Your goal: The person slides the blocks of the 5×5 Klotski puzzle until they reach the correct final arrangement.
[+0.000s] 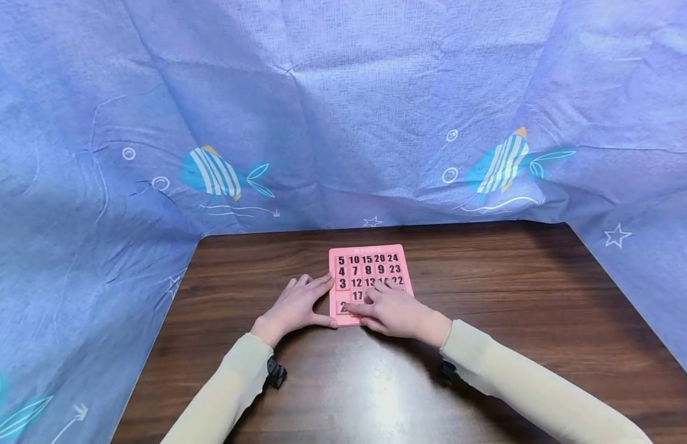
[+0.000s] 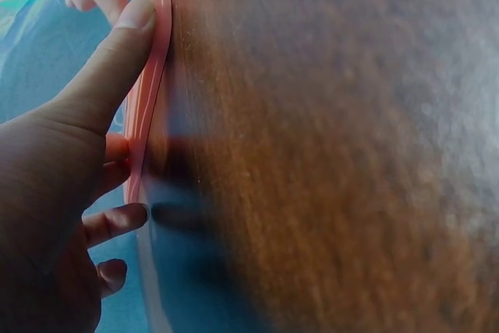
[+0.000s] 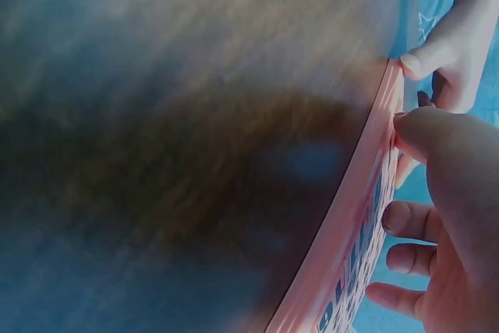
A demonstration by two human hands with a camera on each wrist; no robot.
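Note:
A pink number sliding puzzle [image 1: 371, 250] lies flat on the wooden table, its black-numbered tiles in rows. My left hand [image 1: 295, 308] is at its left side, index fingertip on the left edge and thumb at the near left corner. In the left wrist view the left thumb [image 2: 117, 56] lies along the pink rim. My right hand [image 1: 396, 308] is over the near right part, index fingertip touching a tile [image 1: 341, 306] that shows a 2. A bare pink slot [image 1: 342, 295] lies just beyond that tile. Several near tiles are hidden under the right hand.
The brown wooden table [image 1: 255, 265] extends around the puzzle. A blue cloth [image 1: 354, 111] with fish prints hangs behind and at both sides. Small dark devices sit at both wrists, such as the left one [image 1: 275, 372].

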